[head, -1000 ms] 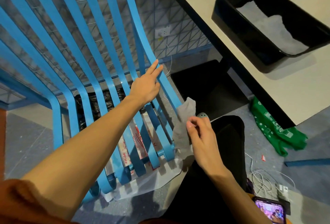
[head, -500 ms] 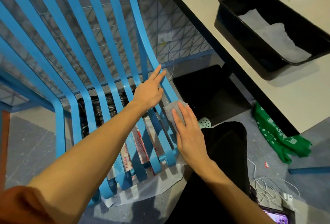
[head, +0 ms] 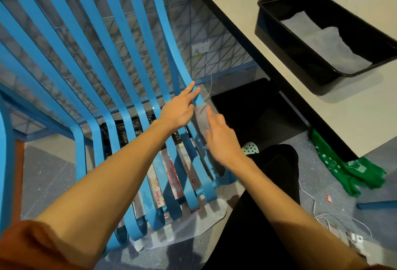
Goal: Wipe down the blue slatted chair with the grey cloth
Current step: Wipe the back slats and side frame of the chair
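Rust-orange sleeve (head: 32,246) sits high on the left arm, well back from the left hand (head: 179,115), and the forearm runs bare from there to the wrist. The right forearm is bare too behind the right hand (head: 221,138). Just beneath that wrist is a plain black trouser leg (head: 268,194).

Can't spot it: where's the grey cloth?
Head view, centre: the grey cloth lies on the blue chair's rightmost slat, pressed under the fingers of the right hand, right of the left hand.
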Tool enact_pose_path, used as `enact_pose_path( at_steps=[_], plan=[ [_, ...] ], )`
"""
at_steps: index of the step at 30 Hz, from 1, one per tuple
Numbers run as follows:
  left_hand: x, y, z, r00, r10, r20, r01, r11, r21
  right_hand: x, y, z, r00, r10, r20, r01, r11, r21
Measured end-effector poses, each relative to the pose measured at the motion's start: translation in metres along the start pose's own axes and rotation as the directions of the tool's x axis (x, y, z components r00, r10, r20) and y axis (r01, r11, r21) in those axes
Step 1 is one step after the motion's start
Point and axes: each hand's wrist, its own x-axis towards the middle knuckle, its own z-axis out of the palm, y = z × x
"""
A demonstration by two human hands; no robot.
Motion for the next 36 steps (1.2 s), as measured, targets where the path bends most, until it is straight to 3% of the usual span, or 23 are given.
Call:
enact_pose_path(
  at_steps=[3,8,12,22,26,30,33,36],
  plan=[
    [-0.003,0.001,0.001,1.000,0.008,0.014,-0.008,1.000,-0.004,-0.056,0.013,0.007,0.998,-0.027,-0.052,0.025,0.999,-0.035],
    [-0.007,0.007,0.001,1.000,-0.005,0.007,0.005,0.999,-0.036,-0.104,0.034,0.018,0.999,0.033,-0.027,-0.028,0.983,0.180],
    [-0.006,0.007,0.002,1.000,-0.017,-0.016,0.016,0.997,-0.081,-0.075,0.023,0.021,0.992,0.043,-0.116,-0.031,0.994,0.103],
    [-0.007,0.008,0.009,0.999,-0.052,-0.015,0.048,0.980,-0.192,0.000,-0.010,0.007,0.999,0.040,-0.012,-0.042,0.957,-0.288],
    [-0.009,0.009,0.010,0.997,-0.079,0.026,0.083,0.964,-0.251,0.046,-0.023,0.009,0.997,0.066,0.037,-0.053,0.959,-0.279],
    [-0.004,0.008,-0.003,0.991,-0.130,-0.015,0.109,0.884,-0.455,0.100,-0.038,0.009,0.996,0.079,0.051,-0.068,0.981,-0.183],
    [-0.012,0.005,-0.010,0.988,-0.156,-0.014,0.133,0.884,-0.448,0.133,-0.049,0.011,0.997,0.064,0.051,-0.049,0.967,-0.250],
    [-0.021,-0.001,-0.013,0.951,-0.303,0.063,0.280,0.755,-0.593,0.142,-0.051,0.007,0.994,0.063,0.091,-0.040,0.972,-0.234]
  ],
)
